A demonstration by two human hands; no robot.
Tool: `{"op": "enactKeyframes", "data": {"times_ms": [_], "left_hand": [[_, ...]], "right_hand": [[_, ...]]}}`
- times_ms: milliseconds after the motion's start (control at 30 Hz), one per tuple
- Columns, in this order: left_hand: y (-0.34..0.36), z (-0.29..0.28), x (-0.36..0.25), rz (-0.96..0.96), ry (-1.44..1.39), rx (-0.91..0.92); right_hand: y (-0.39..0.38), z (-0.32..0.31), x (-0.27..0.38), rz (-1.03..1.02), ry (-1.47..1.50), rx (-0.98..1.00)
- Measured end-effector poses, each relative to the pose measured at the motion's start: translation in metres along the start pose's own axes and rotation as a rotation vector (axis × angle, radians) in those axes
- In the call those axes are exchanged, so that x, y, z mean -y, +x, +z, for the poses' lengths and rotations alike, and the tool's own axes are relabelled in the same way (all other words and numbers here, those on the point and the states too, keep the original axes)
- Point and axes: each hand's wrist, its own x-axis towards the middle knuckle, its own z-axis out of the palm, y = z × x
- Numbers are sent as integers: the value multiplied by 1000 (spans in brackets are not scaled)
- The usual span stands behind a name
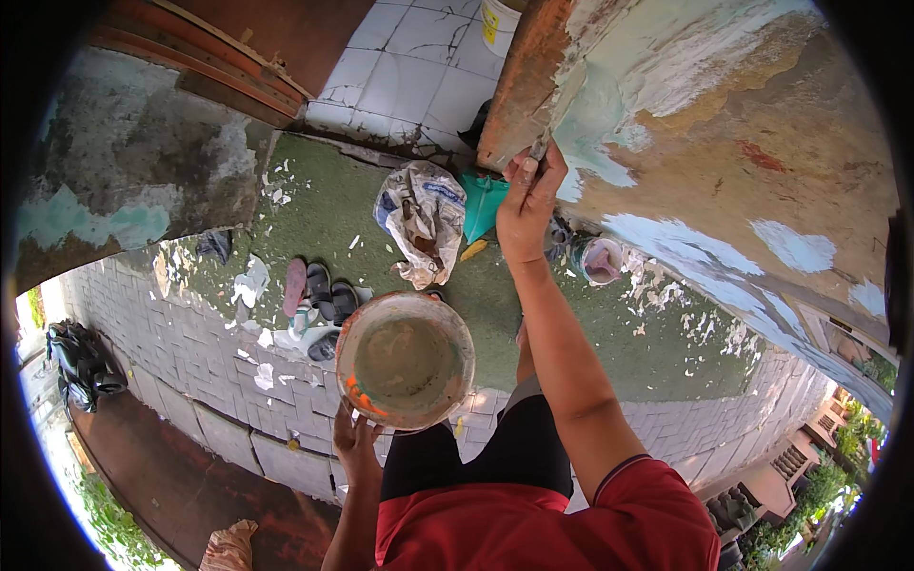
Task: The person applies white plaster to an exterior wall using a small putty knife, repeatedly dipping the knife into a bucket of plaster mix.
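Observation:
My left hand grips the lower side of a round bucket in front of my body. Inside the bucket sits a wet grey-green paste, and orange smears mark its rim. Stretched up and forward, my right hand is closed around a putty knife at the edge of the peeling wall. Only a small part of the tool shows between my fingers; its blade is hard to make out against the wall. Patches of pale green and light blue coat cover parts of the wall.
On the green floor lie a white sack, a teal bag, several sandals and scattered paint flakes. A small tub stands by the wall's foot. A white bucket is on the tiles through the doorway.

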Motion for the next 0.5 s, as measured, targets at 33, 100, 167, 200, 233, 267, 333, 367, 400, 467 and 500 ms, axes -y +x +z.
{"op": "enactKeyframes", "data": {"times_ms": [33,100,167,200,233,267,333,367,400,467,500], "left_hand": [[0,0,1,-3,3,-5],[2,1,2,-7,8,-13],[3,0,4,-11,13,-4],[4,0,4,-13,16,1],[4,0,3,-22,13,9],[4,0,2,-31,9,16],[3,3,-2,-32,8,25],[2,5,-4,-25,10,24],[2,8,-7,-15,11,27],[2,9,-7,-12,-4,33],[2,10,-7,-11,-15,36]], "right_hand": [[0,0,-1,-4,-4,-6],[-2,-1,-2,-1,-11,-17],[-4,-2,-2,5,-26,-28],[-6,-3,-3,11,-36,-33],[-7,-3,-3,16,-47,-39],[-9,-4,-4,14,-60,-30],[-13,-8,-5,7,-87,-13],[-18,-11,-7,1,-123,-5],[-22,-16,-9,-8,-161,1],[-34,-29,-8,9,-212,41],[-41,-37,-3,48,-201,67]]}}
